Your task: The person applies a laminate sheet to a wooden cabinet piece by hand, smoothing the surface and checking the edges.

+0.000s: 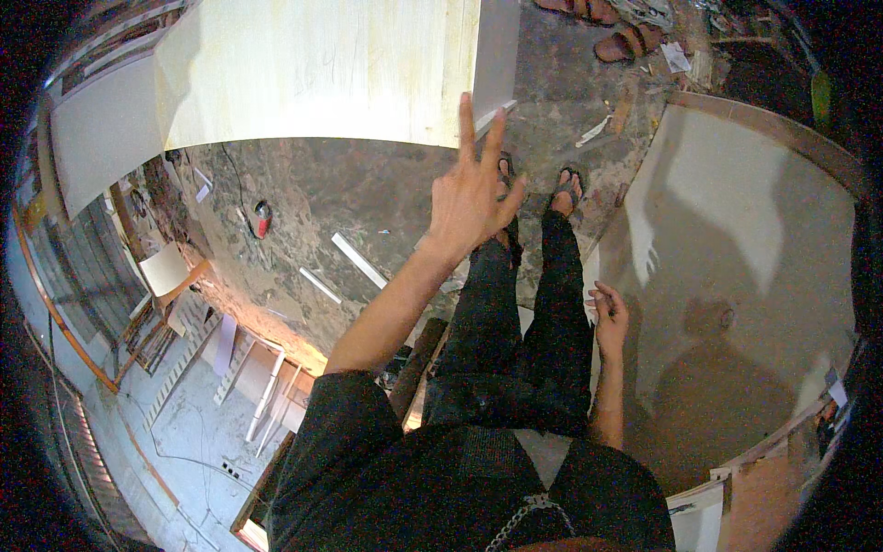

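Plywood board point(313, 69), pale and large, fills the upper middle of the frame, its lower right corner just beside the raised left hand point(471, 198). No container shows. That hand is spread wide, fingers apart, index and middle fingertips at or over the board's edge; whether they touch it I cannot tell. Right hand point(609, 317), at centre right, is loosely curled beside the leg, holding nothing that can be made out. Second pale panel point(736, 267) curves along the right. Between the boards lies stone floor point(368, 193) with open standing room, strewn with white strips point(359, 260) and a red tool point(263, 219)
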